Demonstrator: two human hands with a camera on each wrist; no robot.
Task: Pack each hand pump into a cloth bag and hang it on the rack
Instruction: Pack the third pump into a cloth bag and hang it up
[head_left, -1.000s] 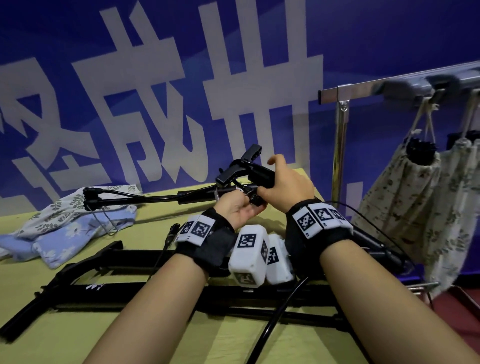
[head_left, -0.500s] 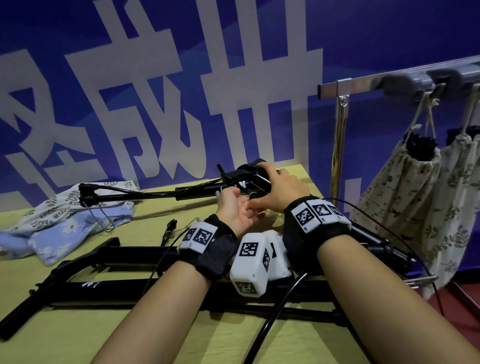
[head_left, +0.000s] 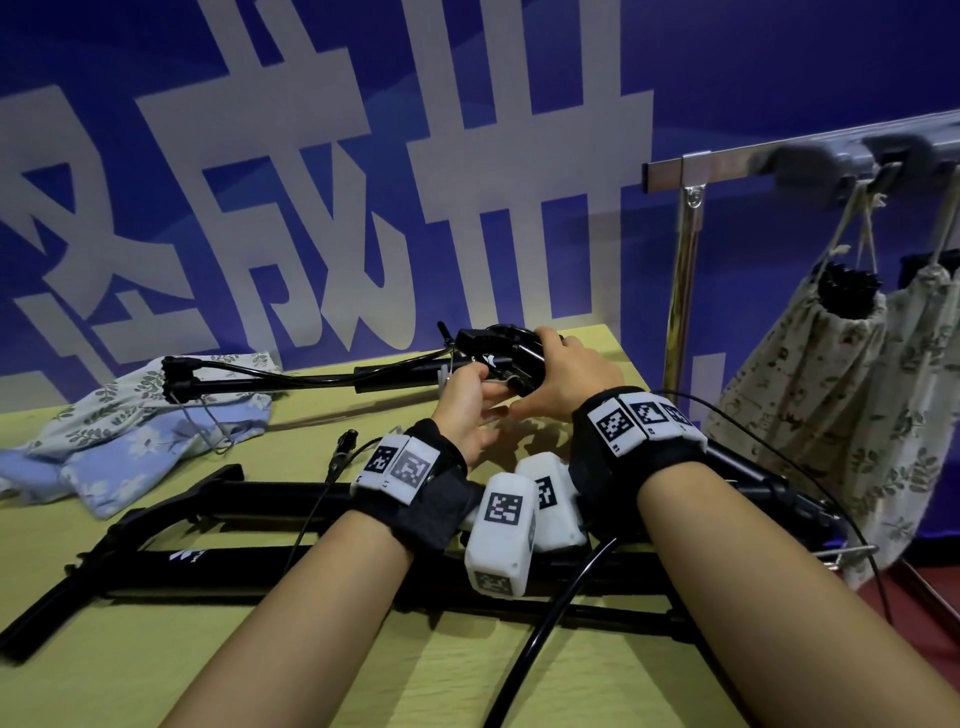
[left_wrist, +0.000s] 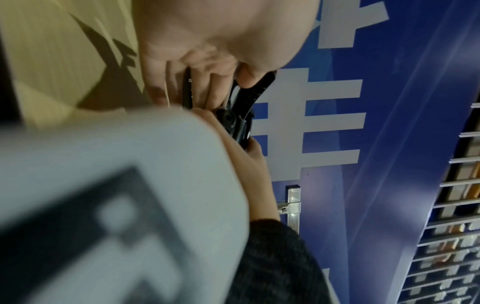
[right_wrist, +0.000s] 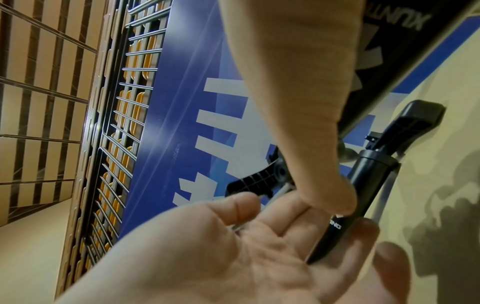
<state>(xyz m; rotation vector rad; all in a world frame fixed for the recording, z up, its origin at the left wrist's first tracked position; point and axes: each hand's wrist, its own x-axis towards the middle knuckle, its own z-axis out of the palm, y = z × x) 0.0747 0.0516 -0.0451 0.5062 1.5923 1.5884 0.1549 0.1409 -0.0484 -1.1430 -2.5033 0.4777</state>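
I hold a black hand pump (head_left: 395, 375) with both hands, a little above the back of the yellow table (head_left: 156, 649). Its barrel runs left, and its far end with the hose lies over the loose cloth bags (head_left: 130, 431). My left hand (head_left: 462, 400) grips the barrel from below near its right end. My right hand (head_left: 566, 374) curls over the folding foot piece at that end. The left wrist view shows fingers closed on the black hinged part (left_wrist: 242, 107). In the right wrist view the barrel (right_wrist: 363, 185) lies across my fingers.
Several more black pumps (head_left: 249, 561) lie side by side across the table under my forearms, with hoses trailing. A metal rack (head_left: 727, 166) stands to the right of the table, and two filled floral bags (head_left: 810, 395) hang from its hooks. A blue banner wall lies behind.
The pump's right end has come down toward the table. The foot piece that stuck up is now folded under my right hand, which has closed over it.
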